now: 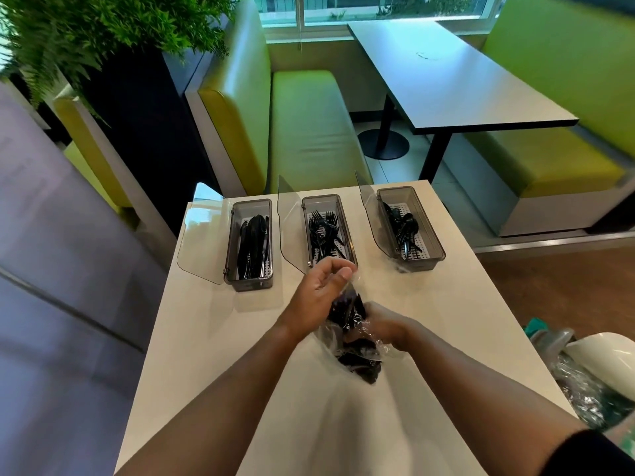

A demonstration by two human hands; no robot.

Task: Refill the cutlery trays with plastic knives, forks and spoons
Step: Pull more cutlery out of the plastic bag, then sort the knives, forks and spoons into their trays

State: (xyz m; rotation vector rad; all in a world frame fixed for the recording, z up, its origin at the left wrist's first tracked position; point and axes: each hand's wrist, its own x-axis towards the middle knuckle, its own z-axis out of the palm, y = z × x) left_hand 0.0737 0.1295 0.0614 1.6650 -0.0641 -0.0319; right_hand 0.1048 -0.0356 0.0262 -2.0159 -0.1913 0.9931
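White counter (213, 338), centre and lower frame, bearing three smoke-grey cutlery trays in a row across its far edge, each with a clear lid tilted open to its left. Left tray (249, 243): knives, well stocked. Middle tray (326, 231): forks, a thin scatter. Right tray (409, 226): spoons, also sparse. All three run lengthwise away from the viewer. Clear plastic bag of black cutlery (354, 338), centre frame, held above the counter with its long axis slanting from lower right up toward the middle tray — which type it holds cannot be told. Left hand (321, 297) pinches the bag's upper end, thumb against fingers; right hand (385, 326) is closed round its middle. The middle tray lies directly beyond the left hand, the nearest of the three; its open lid stands just left of the likely path. Crumpled wrappings and a white bin (598, 352) — lower right, off the counter.
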